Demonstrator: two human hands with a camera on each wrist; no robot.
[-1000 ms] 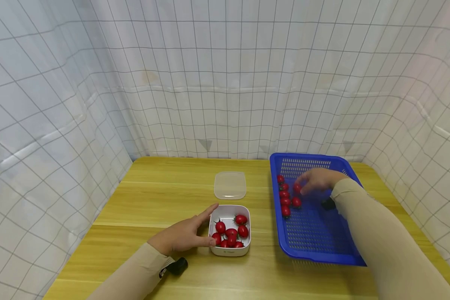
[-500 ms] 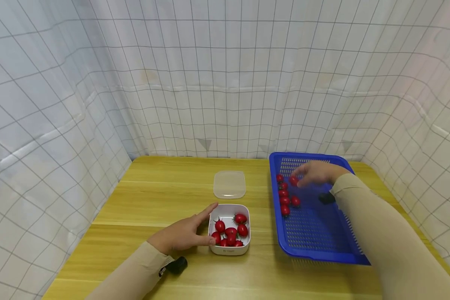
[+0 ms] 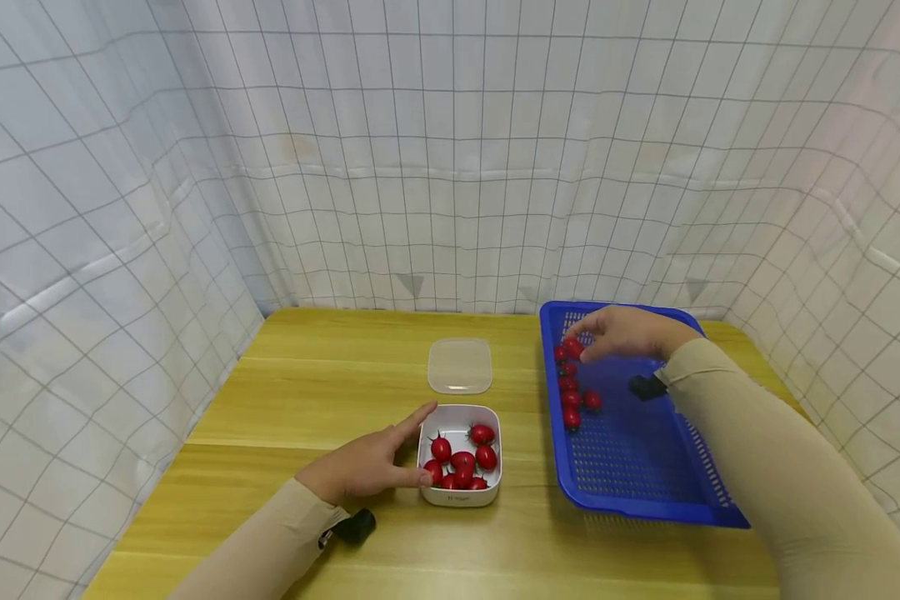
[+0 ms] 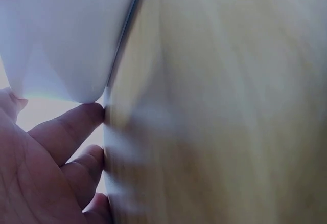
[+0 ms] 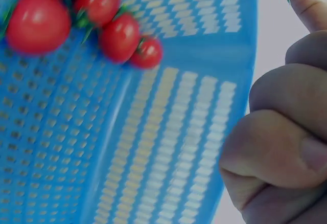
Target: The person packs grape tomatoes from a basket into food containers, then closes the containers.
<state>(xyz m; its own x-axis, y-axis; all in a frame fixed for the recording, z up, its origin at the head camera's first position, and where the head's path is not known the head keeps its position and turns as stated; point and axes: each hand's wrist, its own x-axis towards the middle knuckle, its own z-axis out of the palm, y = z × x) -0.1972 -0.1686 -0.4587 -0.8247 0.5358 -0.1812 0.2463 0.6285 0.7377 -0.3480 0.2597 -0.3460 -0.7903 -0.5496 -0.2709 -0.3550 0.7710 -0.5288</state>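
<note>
Toward 11 o'clock of the blue basket point(image 3: 630, 471), one tomato point(image 3: 574, 347) sits pinched at the fingertips of the right hand point(image 3: 624, 332); right wrist view cuts it off at the frame edge, green stalk showing. Handling, judged: light, fairly firm, smooth-skinned, apt to slip or roll; skin could split if squeezed hard. Best hold: fingertips across the round sides, light pressure, stalk left free.

Basket row point(image 3: 568, 384): more tomatoes along the 9 o'clock wall, a stray point(image 3: 592, 401) just beside.

Between 8 and 9 o'clock of the basket: white box point(image 3: 459, 498), with tomatoes mostly toward its 6 o'clock half. Left hand point(image 3: 371, 462) at the box's 9 o'clock, thumb and fingers spread wide, touching it.

Lid point(image 3: 460, 365) lies flat at the box's 12 o'clock on the table point(image 3: 330, 392). Gridded curtain point(image 3: 480, 142) behind.
</note>
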